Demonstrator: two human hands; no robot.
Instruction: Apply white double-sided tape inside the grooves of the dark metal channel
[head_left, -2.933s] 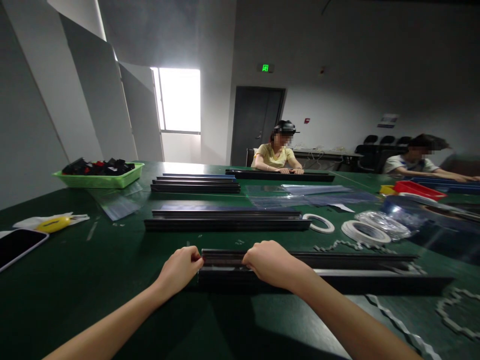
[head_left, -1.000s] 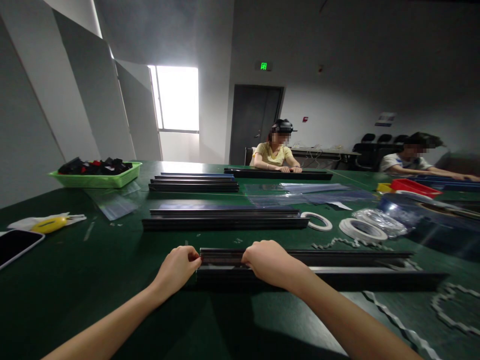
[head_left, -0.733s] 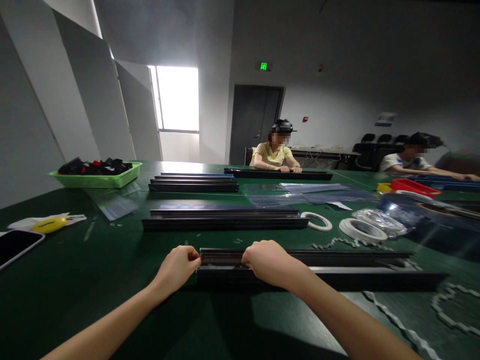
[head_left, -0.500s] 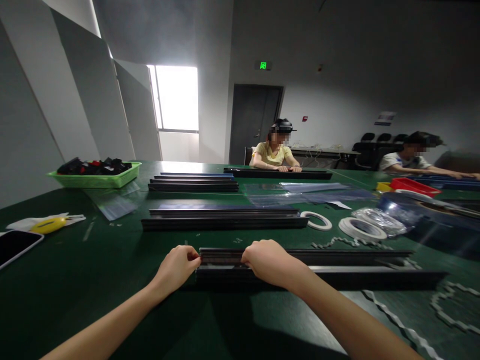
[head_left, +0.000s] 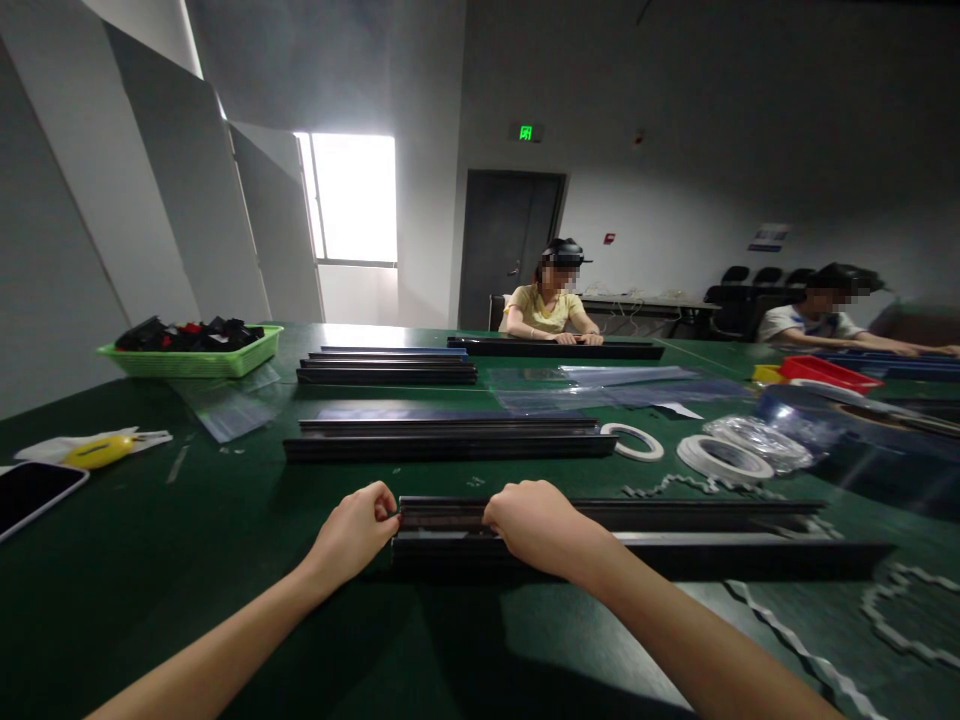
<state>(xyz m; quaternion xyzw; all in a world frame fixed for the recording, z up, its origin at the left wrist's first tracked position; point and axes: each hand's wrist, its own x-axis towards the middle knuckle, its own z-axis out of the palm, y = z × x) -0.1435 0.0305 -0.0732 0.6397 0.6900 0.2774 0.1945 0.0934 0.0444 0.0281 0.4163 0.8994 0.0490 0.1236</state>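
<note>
Right in front of me a long black channelled rail (head_left: 750, 558) lies lengthwise across the green table. At its left end is my left hand (head_left: 358, 533), with thumb and fingers closed in a pinch against the rail's tip. My right hand (head_left: 536, 525) is closed over the channel a little further right, its fingertips dipping between the two raised walls. What those fingertips grip, if anything, is hidden behind the hand. Beyond lies a second group of black rails (head_left: 450, 447), apart from both hands.
White tape rolls (head_left: 724, 458) and crumpled clear wrap (head_left: 772, 445) lie to the right, zigzag white strips (head_left: 795, 635) nearby. At left are a green basket (head_left: 195, 362) of black parts, a yellow cutter (head_left: 101, 452) and a phone (head_left: 37, 490). Two co-workers (head_left: 547, 308) sit across.
Hardly anything differs. The left hand's fingers have curled very slightly at the rail's end; the right hand and the rail keep their places.
</note>
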